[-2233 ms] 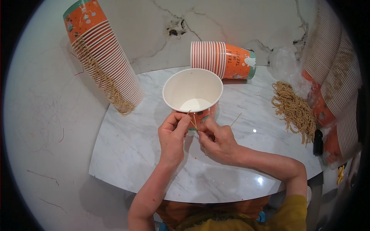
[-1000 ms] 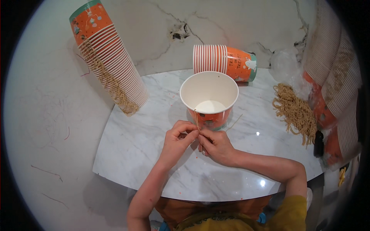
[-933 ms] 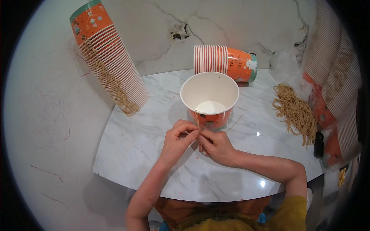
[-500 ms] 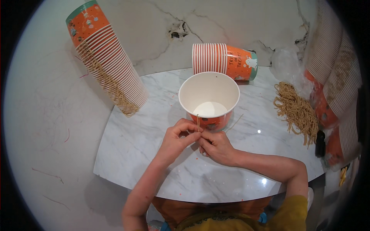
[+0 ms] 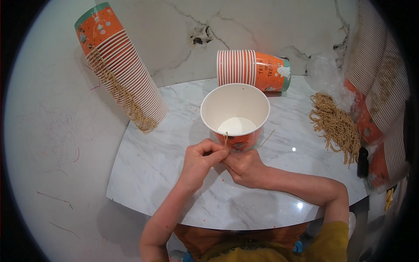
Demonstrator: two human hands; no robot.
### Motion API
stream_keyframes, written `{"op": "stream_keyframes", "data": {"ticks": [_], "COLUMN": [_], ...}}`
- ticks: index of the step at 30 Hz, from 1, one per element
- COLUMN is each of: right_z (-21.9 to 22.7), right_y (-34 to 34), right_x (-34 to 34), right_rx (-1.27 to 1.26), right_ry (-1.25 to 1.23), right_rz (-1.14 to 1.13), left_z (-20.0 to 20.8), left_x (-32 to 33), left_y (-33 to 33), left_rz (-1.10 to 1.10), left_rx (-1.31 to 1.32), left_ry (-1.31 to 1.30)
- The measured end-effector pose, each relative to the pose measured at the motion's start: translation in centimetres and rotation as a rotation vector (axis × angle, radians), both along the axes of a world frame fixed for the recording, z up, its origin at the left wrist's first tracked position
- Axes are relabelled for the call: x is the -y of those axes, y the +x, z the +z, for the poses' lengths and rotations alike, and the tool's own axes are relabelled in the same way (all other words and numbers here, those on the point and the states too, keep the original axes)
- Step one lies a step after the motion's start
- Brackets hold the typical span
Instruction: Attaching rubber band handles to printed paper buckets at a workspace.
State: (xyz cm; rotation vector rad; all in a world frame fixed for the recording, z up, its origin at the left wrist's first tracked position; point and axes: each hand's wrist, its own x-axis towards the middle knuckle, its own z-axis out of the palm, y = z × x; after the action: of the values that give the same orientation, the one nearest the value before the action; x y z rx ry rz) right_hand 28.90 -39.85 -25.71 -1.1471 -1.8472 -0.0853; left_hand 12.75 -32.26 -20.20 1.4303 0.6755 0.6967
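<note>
An orange paper bucket [image 5: 235, 109] with a white inside stands upright on the table, its mouth toward me. A tan cord [image 5: 226, 139] passes through the near rim and hangs down its front. My left hand [image 5: 198, 161] pinches this cord between thumb and forefinger just below the rim. Pressed against it, my right hand [image 5: 246, 168] is closed at the same spot, its fingertips partly hidden. A thin loose cord end [image 5: 267, 137] sticks out to the right, beside the bucket.
A bundle of tan cords [image 5: 334, 124] lies on the marble-patterned table [image 5: 270, 205] at the right, beside clear plastic [image 5: 327, 78] and bagged bucket stacks [image 5: 384, 105]. Another nested stack [image 5: 238, 67] lies behind my bucket. A tall stack with cords [image 5: 122, 74] leans at the left.
Both hands have drawn closer together, the right fingers now tucked under the left. The bucket has shifted slightly left and toward me. Less cord shows between rim and fingers.
</note>
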Motion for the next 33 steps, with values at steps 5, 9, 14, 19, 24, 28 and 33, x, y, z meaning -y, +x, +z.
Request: {"op": "stream_keyframes", "data": {"ticks": [5, 9, 14, 19, 24, 28, 33], "right_z": [0.3, -0.2, -0.6, 0.6, 1.4, -0.2, -0.9], "right_y": [0.1, -0.1, -0.6, -1.3, -1.6, -1.2, -1.3], "right_x": [0.0, 0.4, 0.7, 1.6, 1.9, 1.1, 0.8], "right_rx": [0.275, 0.416, 0.666, 0.671, 0.668, 0.527, 0.457], "right_ry": [0.107, 0.21, 0.281, 0.184, 0.151, 0.13, 0.119], "right_rz": [-0.03, -0.007, -0.04, 0.01, 0.057, 0.039, 0.02], "left_z": [0.8, 2.5, 4.3, 4.3, 4.2, 3.5, 1.8], "left_x": [0.6, 1.2, 1.3, 0.7, -0.5, -1.0, 0.0], "left_y": [-0.2, 0.4, 0.9, 1.0, 1.1, 0.5, -0.3], "left_rz": [0.044, 0.055, 0.066, 0.083, 0.065, -0.008, -0.006], "left_rx": [0.025, 0.052, 0.016, -0.044, -0.112, -0.122, -0.072], "left_ry": [-0.075, -0.052, -0.008, 0.037, 0.085, -0.033, -0.016]}}
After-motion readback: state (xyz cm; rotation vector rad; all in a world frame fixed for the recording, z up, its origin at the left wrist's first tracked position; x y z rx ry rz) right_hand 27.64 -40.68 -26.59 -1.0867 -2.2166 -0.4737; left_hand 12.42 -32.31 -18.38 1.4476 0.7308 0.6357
